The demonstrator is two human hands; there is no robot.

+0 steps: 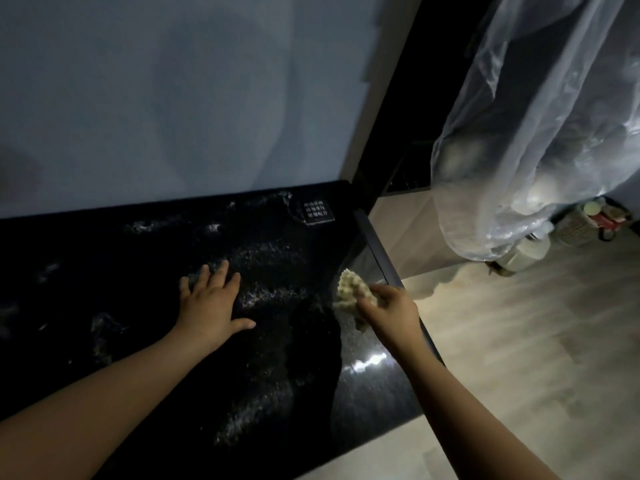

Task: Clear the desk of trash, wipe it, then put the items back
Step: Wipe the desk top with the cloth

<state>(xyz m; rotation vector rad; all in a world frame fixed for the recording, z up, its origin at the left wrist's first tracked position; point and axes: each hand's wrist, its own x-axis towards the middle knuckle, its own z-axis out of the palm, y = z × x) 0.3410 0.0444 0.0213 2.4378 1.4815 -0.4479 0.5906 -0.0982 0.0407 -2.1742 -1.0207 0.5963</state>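
Head view shows two hands: left hand (pixel 213 303) flat, fingers (pixel 221 271) spread on one black desk (pixel 138 341); right hand (pixel 389 311) fingers clamp one cream cloth (pixel 351 294).

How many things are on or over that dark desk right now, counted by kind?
hands: 2 (left hand, right hand)
cream cloth: 1
printed label: 1
Total: 4
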